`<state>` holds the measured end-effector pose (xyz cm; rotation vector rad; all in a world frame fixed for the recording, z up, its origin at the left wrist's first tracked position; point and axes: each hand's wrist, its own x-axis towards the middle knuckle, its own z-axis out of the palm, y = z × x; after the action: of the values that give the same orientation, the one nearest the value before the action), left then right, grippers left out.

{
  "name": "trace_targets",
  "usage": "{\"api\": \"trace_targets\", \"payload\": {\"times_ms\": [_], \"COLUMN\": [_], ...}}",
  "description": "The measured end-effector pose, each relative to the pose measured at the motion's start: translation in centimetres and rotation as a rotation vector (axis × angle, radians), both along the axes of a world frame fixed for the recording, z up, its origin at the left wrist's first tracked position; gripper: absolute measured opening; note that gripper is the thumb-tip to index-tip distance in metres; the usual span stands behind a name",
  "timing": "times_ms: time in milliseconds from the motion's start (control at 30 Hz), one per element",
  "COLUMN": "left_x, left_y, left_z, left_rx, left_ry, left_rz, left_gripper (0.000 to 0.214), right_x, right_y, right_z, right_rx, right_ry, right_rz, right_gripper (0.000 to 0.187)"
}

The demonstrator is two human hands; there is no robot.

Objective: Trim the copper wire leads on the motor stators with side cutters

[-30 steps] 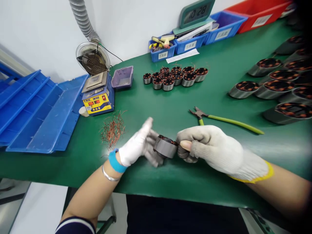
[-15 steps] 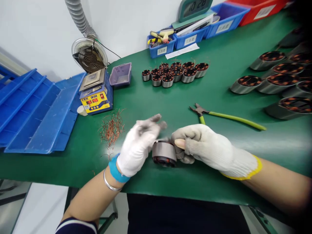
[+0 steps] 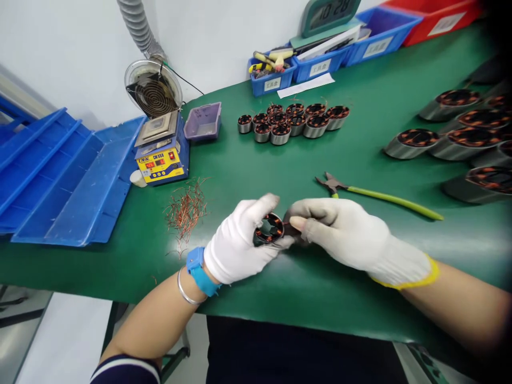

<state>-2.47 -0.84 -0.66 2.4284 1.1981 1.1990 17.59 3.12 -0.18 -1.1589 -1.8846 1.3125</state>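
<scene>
My left hand (image 3: 240,242), in a white glove, is wrapped around a small motor stator (image 3: 269,228) with copper windings, its open face turned up toward me. My right hand (image 3: 340,232), also gloved, pinches at the stator's right edge with thumb and fingers pressed together. Both hands hover just above the green mat (image 3: 280,288) near its front edge. What the right fingertips grip at the stator is too small to make out.
Green-handled cutters (image 3: 376,194) lie just behind my right hand. A heap of copper wire scraps (image 3: 186,208) lies to the left. Behind are a cluster of small stators (image 3: 294,122), a yellow-blue solder pot (image 3: 162,154), larger stators (image 3: 460,133) at right, and blue bins (image 3: 312,66).
My left hand has closed around the stator, which turned from lying on its side to facing up. The right hand kept its pinch at the stator's edge.
</scene>
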Motion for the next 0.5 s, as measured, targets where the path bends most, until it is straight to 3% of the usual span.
{"api": "trace_targets", "payload": {"times_ms": [100,133,200,367,500], "left_x": [-0.2,-0.2,-0.2,-0.3,-1.0], "left_y": [0.3,0.3,0.3,0.4,1.2], "left_z": [-0.4,-0.4,-0.3,-0.2,-0.2], "left_rx": [-0.051,-0.058,-0.082,-0.263,-0.376], "left_ry": [0.013,0.014,0.023,0.085,0.188], "left_rz": [0.042,0.05,0.05,0.029,0.123], "left_gripper": [0.058,0.058,0.057,0.051,0.042], "right_x": [0.8,0.8,0.7,0.9,3.9], "right_y": [0.5,0.6,0.4,1.0,3.3], "right_z": [-0.1,-0.2,-0.4,-0.8,-0.4], "right_rx": [0.711,0.883,1.076,1.074,0.861], "right_ry": [-0.221,-0.273,-0.403,-0.703,-0.877], "right_rz": [-0.052,-0.025,0.064,0.17,-0.004], "right_gripper": [0.035,0.034,0.025,0.031,0.028]}}
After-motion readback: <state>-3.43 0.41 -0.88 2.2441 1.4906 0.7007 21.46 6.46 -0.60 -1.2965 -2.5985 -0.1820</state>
